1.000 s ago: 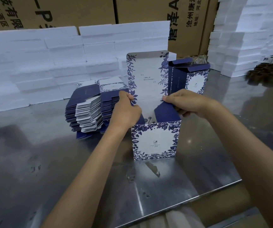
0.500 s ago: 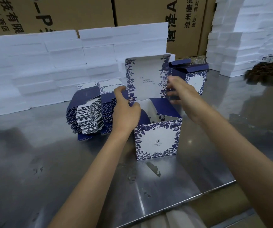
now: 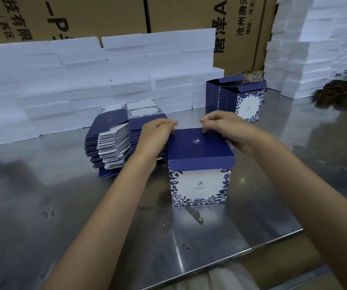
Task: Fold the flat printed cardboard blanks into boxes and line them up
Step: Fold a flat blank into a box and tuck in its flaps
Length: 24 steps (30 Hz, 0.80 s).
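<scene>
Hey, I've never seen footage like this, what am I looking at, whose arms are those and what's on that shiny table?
No machine: a camera on a person's head looks down at their bare arms. The left hand and right hand press the dark blue lid down on a blue-and-white floral cardboard box; the fingers at its far edge are blurred. On the steel table, a stack of flat printed blanks lies left, and finished open-topped boxes stand behind. White foam blocks line the back.

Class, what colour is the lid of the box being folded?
Dark navy blue lid with a small white logo, seen in the head view.
</scene>
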### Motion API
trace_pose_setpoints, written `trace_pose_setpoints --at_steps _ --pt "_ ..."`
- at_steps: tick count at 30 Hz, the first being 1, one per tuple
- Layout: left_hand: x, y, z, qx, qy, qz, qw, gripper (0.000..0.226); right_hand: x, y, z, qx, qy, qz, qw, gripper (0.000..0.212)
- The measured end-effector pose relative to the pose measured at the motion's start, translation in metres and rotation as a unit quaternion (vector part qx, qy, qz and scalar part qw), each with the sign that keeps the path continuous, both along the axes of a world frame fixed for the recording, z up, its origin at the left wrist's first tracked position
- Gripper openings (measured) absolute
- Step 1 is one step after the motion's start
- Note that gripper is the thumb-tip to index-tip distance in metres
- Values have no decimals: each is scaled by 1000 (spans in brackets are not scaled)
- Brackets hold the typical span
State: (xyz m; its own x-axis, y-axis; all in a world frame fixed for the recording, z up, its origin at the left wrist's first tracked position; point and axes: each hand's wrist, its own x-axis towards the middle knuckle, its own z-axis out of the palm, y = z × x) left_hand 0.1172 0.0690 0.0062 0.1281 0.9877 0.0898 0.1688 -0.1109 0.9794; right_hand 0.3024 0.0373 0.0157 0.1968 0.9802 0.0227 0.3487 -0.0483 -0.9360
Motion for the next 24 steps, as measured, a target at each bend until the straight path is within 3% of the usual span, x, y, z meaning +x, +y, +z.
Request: trace_pose_setpoints --at_steps 5,11,15,17,20,24 --pt "12 6 8 -25 107 -58 992 19 -20 9 8 -51 -53 -23 997 11" --pt "17 9 -1 -34 43 -40 998 9 -21 6 -6 0 30 -44 999 8" --pt "14 5 -2 -69 23 -36 997 14 -18 0 -11 -12 55 -55 997 27" --pt "13 6 -2 -58 31 -18 998 17 -18 -2 -12 -19 69 -54 996 24" --pt "15 5 0 -20 83 -6 996 13 -20 -1 -12 -8 56 -74 996 21" --pt "10 2 -3 -16 69 -8 997 18 -19 -3 -11 0 27 -70 997 16"
